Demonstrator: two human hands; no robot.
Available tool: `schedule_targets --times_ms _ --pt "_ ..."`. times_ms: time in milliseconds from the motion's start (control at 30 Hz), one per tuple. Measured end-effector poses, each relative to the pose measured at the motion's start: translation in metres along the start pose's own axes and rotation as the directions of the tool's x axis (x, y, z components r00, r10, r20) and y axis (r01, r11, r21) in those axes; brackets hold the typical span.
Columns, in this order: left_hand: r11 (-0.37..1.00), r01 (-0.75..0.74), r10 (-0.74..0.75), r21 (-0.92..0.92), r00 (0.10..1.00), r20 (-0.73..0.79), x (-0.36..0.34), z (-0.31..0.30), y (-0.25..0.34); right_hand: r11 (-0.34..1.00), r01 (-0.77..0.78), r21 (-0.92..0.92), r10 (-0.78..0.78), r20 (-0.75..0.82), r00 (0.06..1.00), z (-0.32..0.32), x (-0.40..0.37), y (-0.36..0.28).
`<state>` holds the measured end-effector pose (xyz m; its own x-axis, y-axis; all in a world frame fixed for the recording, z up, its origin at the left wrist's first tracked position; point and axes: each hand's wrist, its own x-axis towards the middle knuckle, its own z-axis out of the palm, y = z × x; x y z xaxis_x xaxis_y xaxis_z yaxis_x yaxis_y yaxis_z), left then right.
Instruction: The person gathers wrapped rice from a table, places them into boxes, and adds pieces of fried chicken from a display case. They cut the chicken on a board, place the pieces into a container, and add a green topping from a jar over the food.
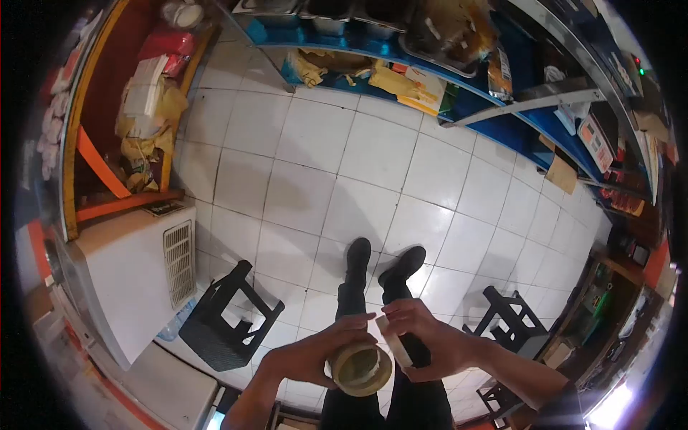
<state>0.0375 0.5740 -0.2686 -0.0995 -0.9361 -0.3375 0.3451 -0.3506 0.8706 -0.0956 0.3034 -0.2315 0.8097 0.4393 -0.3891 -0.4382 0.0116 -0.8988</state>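
Note:
My left hand [319,351] is wrapped round an open round jar [364,389], held low in front of my legs. The jar's mouth faces up towards me, and its yellowish-green inside shows a whitish patch. What the jar contains I cannot make out. Beside it, my right hand [437,344] grips a pale round lid [394,341] by its edges. The lid is tilted nearly edge-on, close to the jar's rim and off its mouth.
Black stools stand to my left [229,322] and right [512,319]. A white appliance with a vent grille [178,261] is at the left, below an orange-edged shelf [122,208]. Blue metal shelving [494,132] with trays and packets runs across the far side. White tiles [301,186] cover the floor.

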Motion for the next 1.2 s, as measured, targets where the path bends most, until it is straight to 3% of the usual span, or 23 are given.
schedule_targets --times_ms 67,100,200,300,433,533,633,733,833,967,1067,1200 --pt "0.999 -0.026 0.026 -0.029 1.0 -0.014 -0.015 -0.004 -0.001 0.983 -0.04 0.177 0.036 0.023 0.999 0.004 0.014 0.008" --pt "0.997 -0.034 0.032 -0.063 0.999 -0.034 -0.021 -0.004 0.005 0.949 -0.132 0.287 0.111 0.089 0.99 0.007 0.019 0.01" --pt "0.986 -0.115 0.108 -0.122 0.992 -0.07 -0.038 -0.002 -0.007 0.878 -0.223 0.424 0.18 0.14 0.974 0.022 0.031 0.026" --pt "0.958 -0.167 0.14 -0.231 0.982 -0.129 -0.051 0.003 -0.017 0.762 -0.384 0.522 0.3 0.241 0.923 0.026 0.046 0.022" --pt "0.977 -0.136 0.109 -0.167 0.981 -0.161 -0.062 -0.006 -0.017 0.767 -0.431 0.476 0.371 0.22 0.902 0.035 0.063 0.025" --pt "0.992 -0.102 0.08 -0.076 0.965 -0.25 -0.072 -0.012 -0.025 0.759 -0.356 0.545 0.368 0.092 0.925 0.041 0.075 0.029" --pt "0.994 -0.034 -0.002 -0.103 0.943 -0.334 -0.079 -0.018 -0.029 0.788 -0.39 0.476 0.487 -0.094 0.869 0.053 0.085 0.043" --pt "0.996 -0.016 -0.019 -0.083 0.914 -0.404 -0.08 -0.023 -0.036 0.551 -0.145 0.822 0.452 -0.148 0.88 0.067 0.08 0.059" --pt "0.999 0.007 -0.03 -0.051 0.888 -0.46 -0.074 -0.022 -0.038 0.404 -0.102 0.909 0.517 -0.134 0.846 0.075 0.073 0.07" --pt "1.0 0.016 -0.024 -0.02 0.863 -0.504 -0.052 -0.018 -0.032 0.524 -0.212 0.825 0.542 -0.131 0.83 0.076 0.056 0.072" --pt "1.0 0.011 0.003 0.025 0.867 -0.499 -0.025 -0.012 -0.031 0.554 -0.182 0.812 0.498 -0.148 0.855 0.068 0.035 0.081" --pt "0.999 0.014 0.016 0.053 0.849 -0.528 0.032 0.009 -0.02 0.458 -0.043 0.888 0.44 -0.185 0.879 0.053 0.001 0.083"
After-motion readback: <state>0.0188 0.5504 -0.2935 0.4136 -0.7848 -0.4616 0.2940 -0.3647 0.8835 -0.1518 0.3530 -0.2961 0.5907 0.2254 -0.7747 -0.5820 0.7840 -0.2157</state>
